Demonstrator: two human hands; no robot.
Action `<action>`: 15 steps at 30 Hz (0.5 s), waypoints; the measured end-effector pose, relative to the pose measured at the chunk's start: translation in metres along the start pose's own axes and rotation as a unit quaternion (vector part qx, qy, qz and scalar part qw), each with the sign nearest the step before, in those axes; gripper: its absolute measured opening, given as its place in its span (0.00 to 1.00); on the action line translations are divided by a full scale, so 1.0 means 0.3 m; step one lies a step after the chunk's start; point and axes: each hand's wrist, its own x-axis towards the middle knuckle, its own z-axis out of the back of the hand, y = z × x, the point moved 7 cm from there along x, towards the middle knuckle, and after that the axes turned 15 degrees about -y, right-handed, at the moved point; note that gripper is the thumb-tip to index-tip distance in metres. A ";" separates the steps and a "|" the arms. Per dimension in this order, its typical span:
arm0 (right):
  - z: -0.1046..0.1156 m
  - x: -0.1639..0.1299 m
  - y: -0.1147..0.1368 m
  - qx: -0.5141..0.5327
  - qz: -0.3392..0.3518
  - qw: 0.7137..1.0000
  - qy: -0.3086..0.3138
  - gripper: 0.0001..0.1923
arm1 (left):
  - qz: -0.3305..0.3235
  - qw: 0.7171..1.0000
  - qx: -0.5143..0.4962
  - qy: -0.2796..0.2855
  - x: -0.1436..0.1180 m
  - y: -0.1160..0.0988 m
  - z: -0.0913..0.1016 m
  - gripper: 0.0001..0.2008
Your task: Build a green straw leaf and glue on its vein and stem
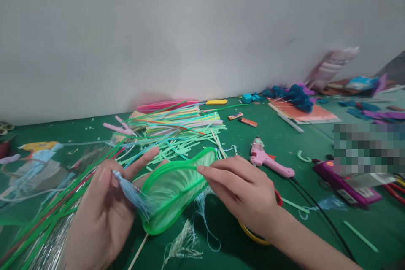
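My left hand [104, 206] pinches a light blue tassel [131, 192] near its top, with one finger stretched out past it. The tassel's threads hang over a green wavy-edged piece [172, 194] of sheer pleated material with a bright green rim. My right hand [247, 194] grips the upper right rim of this piece between thumb and fingers. A thin wooden stick [139, 251] shows below the piece; whether they are joined is unclear. Under the hands lie a pale green tassel [185, 242] and another light blue tassel [201, 206].
Behind the hands, pastel strips [180, 128] are heaped against a white partition [190, 46]. A pink glue gun [268, 160] with a black cord lies right, near an orange lighter [247, 122] and a purple device [344, 187]. Green stems [57, 215] lie left. A yellow loop [253, 236] shows beneath my right hand.
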 end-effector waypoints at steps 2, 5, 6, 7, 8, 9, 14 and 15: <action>0.004 -0.004 0.004 0.000 -0.003 1.000 -0.001 0.11 | 0.063 0.995 -0.079 -0.022 0.014 0.015 0.010 0.17; 0.007 -0.008 0.010 0.002 -0.006 1.000 -0.001 0.10 | 0.118 0.984 -0.134 -0.008 0.029 0.030 0.022 0.18; 0.008 -0.010 0.013 0.003 -0.005 1.000 -0.001 0.11 | 0.128 0.982 -0.141 0.001 0.031 0.031 0.024 0.18; 0.008 -0.011 0.015 0.004 -0.004 1.000 -0.001 0.11 | 0.139 0.979 -0.145 0.011 0.030 0.033 0.025 0.18; 0.009 -0.011 0.017 0.004 -0.003 1.000 -0.002 0.11 | 0.151 0.978 -0.146 0.019 0.027 0.034 0.024 0.17; 0.009 -0.012 0.019 0.003 -0.002 1.000 -0.003 0.12 | 0.162 0.976 -0.143 0.025 0.022 0.034 0.022 0.17; 0.010 -0.017 0.024 0.009 -0.001 1.000 -0.013 0.12 | 0.152 0.986 -0.064 0.012 0.002 0.023 0.032 0.22; 0.010 -0.019 0.025 0.010 -0.001 1.000 -0.015 0.11 | 0.134 0.990 -0.037 0.006 0.004 0.020 0.039 0.23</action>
